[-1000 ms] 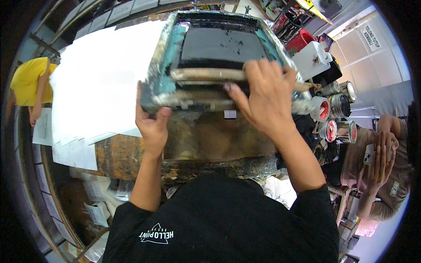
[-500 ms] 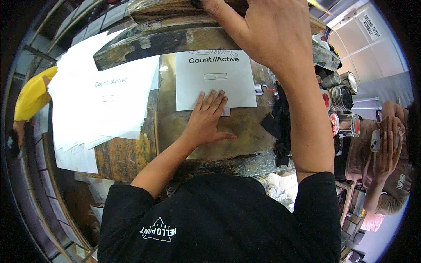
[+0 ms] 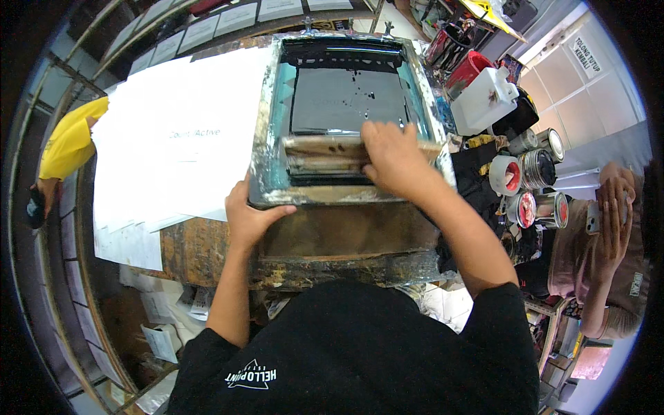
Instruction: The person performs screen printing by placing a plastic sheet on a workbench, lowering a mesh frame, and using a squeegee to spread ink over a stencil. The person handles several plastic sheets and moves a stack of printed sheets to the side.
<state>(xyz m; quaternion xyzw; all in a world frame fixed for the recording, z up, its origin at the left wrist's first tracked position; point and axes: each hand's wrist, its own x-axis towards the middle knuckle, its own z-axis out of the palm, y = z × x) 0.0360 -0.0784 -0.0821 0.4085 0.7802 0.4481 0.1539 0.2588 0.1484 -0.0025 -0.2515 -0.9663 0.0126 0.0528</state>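
A wooden-framed printing screen [image 3: 261, 138] lies lowered on the worktable, black ink spread over its mesh [image 3: 346, 104]. Across its near part stands a squeegee with a wooden handle [image 3: 321, 146]; my right hand [image 3: 394, 155] is wrapped round that handle toward its right end. My left hand [image 3: 252, 214] holds the near left corner of the screen frame, fingers along the left side and thumb along the front edge. To the left lies a loose pile of white printed sheets [image 3: 166, 180]. Whatever lies beneath the screen is hidden.
Ink cans [image 3: 536, 155], a white plastic jug [image 3: 484, 100] and black rags [image 3: 477, 162] crowd the right side. A person holding a phone [image 3: 591, 228] is at the far right. At the left edge shows a person's yellow sleeve [image 3: 66, 145]. Drying racks [image 3: 83, 297] run along the left.
The raised screen has come down over the spot where the printed sheet lay. My left hand left that sheet for the frame's corner. My right hand came down and now grips the squeegee.
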